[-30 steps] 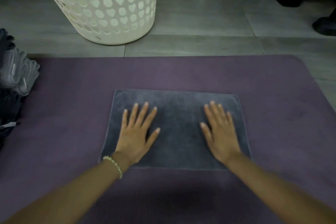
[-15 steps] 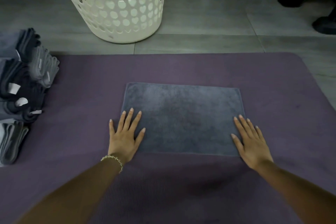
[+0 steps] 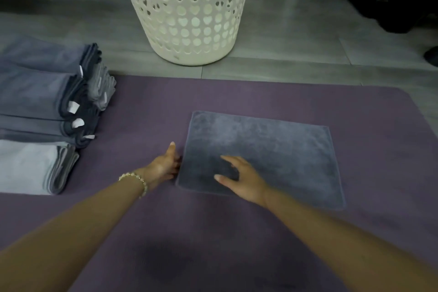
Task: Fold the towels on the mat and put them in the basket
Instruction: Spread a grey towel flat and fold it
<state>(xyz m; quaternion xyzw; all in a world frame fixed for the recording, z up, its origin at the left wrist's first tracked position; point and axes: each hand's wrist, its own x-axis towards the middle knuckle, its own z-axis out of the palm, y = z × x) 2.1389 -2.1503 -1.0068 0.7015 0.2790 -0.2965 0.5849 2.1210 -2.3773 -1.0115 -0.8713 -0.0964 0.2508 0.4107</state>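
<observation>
A grey towel (image 3: 272, 154), folded to a rectangle, lies flat on the purple mat (image 3: 142, 106). My left hand (image 3: 166, 165) is at the towel's left edge, thumb up and fingertips touching the edge, which is not lifted. My right hand (image 3: 239, 178) rests on the towel's near-left part with fingers spread and pointing left. The white perforated basket (image 3: 189, 7) stands on the floor beyond the mat's far edge; its inside is out of view.
Several grey and dark folded towels (image 3: 42, 111) are piled at the mat's left end, some with white tags. Grey floor tiles surround the mat. Dark objects sit at the far right (image 3: 391, 2) and top left.
The view has swung left, showing more of the towel pile. My right hand moved from the towel's right edge to its near-left part. My left hand turned to the left edge.
</observation>
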